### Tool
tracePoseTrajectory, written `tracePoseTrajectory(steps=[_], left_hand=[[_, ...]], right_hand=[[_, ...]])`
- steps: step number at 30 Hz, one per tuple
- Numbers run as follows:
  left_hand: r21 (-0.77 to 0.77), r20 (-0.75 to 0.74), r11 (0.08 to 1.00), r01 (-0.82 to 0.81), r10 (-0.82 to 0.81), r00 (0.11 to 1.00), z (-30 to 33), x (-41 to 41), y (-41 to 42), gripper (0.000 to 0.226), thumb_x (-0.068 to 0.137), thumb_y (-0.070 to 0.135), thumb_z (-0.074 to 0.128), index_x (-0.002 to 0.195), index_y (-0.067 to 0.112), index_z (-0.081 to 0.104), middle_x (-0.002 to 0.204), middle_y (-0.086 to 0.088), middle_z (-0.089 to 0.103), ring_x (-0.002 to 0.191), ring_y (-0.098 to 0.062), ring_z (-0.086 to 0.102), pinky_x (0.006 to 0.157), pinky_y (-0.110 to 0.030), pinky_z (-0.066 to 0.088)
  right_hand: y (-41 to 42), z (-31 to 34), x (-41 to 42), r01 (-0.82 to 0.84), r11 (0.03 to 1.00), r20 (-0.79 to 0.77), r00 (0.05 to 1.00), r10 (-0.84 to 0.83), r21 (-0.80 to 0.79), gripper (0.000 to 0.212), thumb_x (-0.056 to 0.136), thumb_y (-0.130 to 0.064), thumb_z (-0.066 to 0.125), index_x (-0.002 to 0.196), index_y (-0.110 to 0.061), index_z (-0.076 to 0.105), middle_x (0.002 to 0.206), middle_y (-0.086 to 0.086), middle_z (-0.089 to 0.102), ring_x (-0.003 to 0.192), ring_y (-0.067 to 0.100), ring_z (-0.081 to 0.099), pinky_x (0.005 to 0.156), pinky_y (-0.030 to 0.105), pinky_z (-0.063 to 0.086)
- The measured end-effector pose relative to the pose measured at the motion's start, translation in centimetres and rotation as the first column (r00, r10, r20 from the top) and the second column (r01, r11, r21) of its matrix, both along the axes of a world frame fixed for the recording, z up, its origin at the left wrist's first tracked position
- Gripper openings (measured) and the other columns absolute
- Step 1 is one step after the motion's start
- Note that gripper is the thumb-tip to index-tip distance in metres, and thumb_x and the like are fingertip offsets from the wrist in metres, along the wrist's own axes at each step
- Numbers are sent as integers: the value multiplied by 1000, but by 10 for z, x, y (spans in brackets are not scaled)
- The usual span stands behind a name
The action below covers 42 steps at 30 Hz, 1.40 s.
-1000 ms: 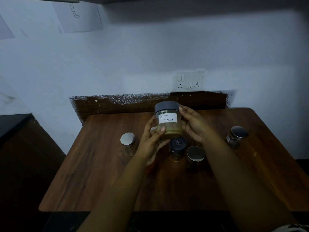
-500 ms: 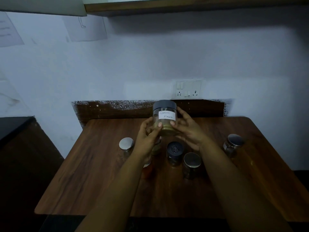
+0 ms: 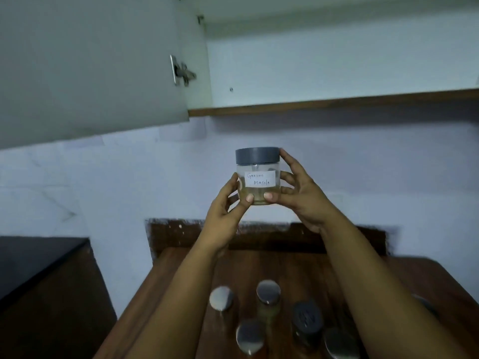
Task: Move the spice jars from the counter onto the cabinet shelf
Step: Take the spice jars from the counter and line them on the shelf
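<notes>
Above the counter: an open wall cabinet (image 3: pixel 324 60) with a pale interior and a brown front edge along its bottom shelf (image 3: pixel 337 103).
Cabinet door (image 3: pixel 90 66): swung open to the left, grey, its hinge (image 3: pixel 182 72) showing on the inner edge.
Wall (image 3: pixel 103 182): pale, with a dark patch low down behind the counter.
Counter (image 3: pixel 160 288): dark wood, seen under both forearms.
Left hand (image 3: pixel 225 211): raised in front of the wall, its grip closed round the left side of the garam masala jar, thumb tip on the lower front.
Right hand (image 3: pixel 300 195): grip closed round the jar's right side, one finger reaching up to the lid's edge, thumb on the lower front.
Garam masala jar (image 3: pixel 258 176): held upright between both hands, below the cabinet shelf and well above the counter; clear body, grey lid, white handwritten label, pale contents in the bottom part.
Jars on the counter: 3 with silver lids (image 3: pixel 221 297) (image 3: pixel 268 291) (image 3: pixel 250 335) and 1 with a dark lid (image 3: pixel 305 317), close together between the forearms; more at the right are too blurred to count.
</notes>
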<state>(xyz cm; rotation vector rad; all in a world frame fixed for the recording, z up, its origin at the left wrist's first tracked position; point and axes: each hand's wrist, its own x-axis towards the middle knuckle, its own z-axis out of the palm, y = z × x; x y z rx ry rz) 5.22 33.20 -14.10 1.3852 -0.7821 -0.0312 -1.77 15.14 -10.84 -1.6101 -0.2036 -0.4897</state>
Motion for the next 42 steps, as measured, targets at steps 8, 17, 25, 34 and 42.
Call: tracePoseTrajectory(steps=[8, 17, 25, 34, 42], left_hand=[[-105, 265, 994, -42, 69, 962, 132, 53, 0, 65, 93, 23, 63, 149, 32, 30, 143, 8, 44, 125, -4, 48, 80, -6, 47], [-153, 358, 985, -83, 134, 924, 186, 130, -28, 65, 96, 25, 60, 151, 29, 26, 148, 1, 39, 132, -13, 45, 108, -33, 41], [-196, 706, 768, -610, 542, 455, 158, 194, -47, 47, 98, 23, 52, 141, 5, 43, 129, -13, 52, 123, -30, 42, 107, -33, 33], [-353, 764, 611, -709, 625, 158, 118, 227, -62, 47, 91, 42, 54, 121, 6, 55, 120, -12, 57, 115, -27, 51, 98, -42, 48], [-342, 771, 608, -716, 618, 157, 116, 230, -61, 60, 84, 49, 61, 126, 7, 55, 124, -10, 56, 119, -26, 51, 99, -39, 48]], right_hand=[[5, 138, 56, -17, 978, 172, 984, 54, -208, 112, 63, -16, 86, 147, -50, 21, 129, 10, 59, 117, 19, 62, 99, 43, 50], [-12, 204, 125, 69, 953, 122, 992, -34, -295, 111, 65, -19, 86, 147, -49, 18, 124, 7, 60, 118, 18, 60, 106, 39, 44], [-34, 219, 184, 249, 766, -58, 935, -349, -593, 103, 75, -27, 83, 150, -32, 13, 122, 2, 55, 110, 21, 55, 87, 28, 47], [-17, 240, 261, 148, 712, -242, 877, -415, -686, 97, 75, -26, 83, 149, -15, 22, 140, 6, 46, 125, 27, 48, 108, 41, 42], [-16, 229, 276, 163, 662, -186, 887, -423, -732, 81, 86, -39, 69, 151, -15, 27, 151, 5, 38, 136, 25, 38, 111, 35, 31]])
